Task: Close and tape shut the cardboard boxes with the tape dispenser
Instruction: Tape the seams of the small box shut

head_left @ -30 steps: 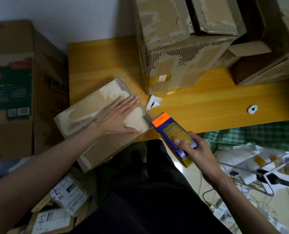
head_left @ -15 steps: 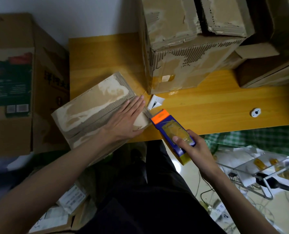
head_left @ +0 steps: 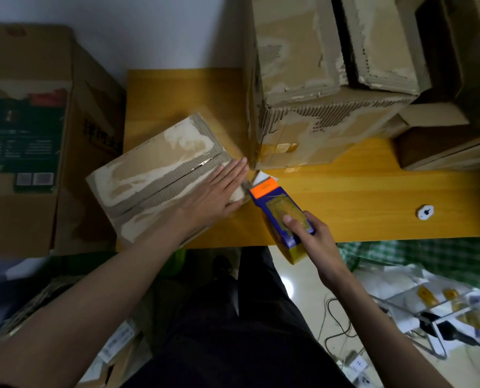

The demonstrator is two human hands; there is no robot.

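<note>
A flat worn cardboard box (head_left: 149, 175) lies at an angle on the left part of the yellow wooden table (head_left: 345, 203), its two top flaps closed with a seam running along the middle. My left hand (head_left: 216, 194) presses flat on the box's right end with straight fingers. My right hand (head_left: 311, 236) grips a blue tape dispenser (head_left: 278, 214) with an orange front. The dispenser's toothed front edge sits right at the box's right end, next to my left fingertips.
A big torn cardboard box (head_left: 317, 88) stands on the table just behind the dispenser. Another box (head_left: 451, 135) lies at the right back. A large printed carton (head_left: 28, 135) stands left of the table. A small white round object (head_left: 425, 212) lies on the table's right.
The small box has been pushed farther onto the table and turned, showing its centre seam. My left hand slid to its right end. The dispenser moved up against that end.
</note>
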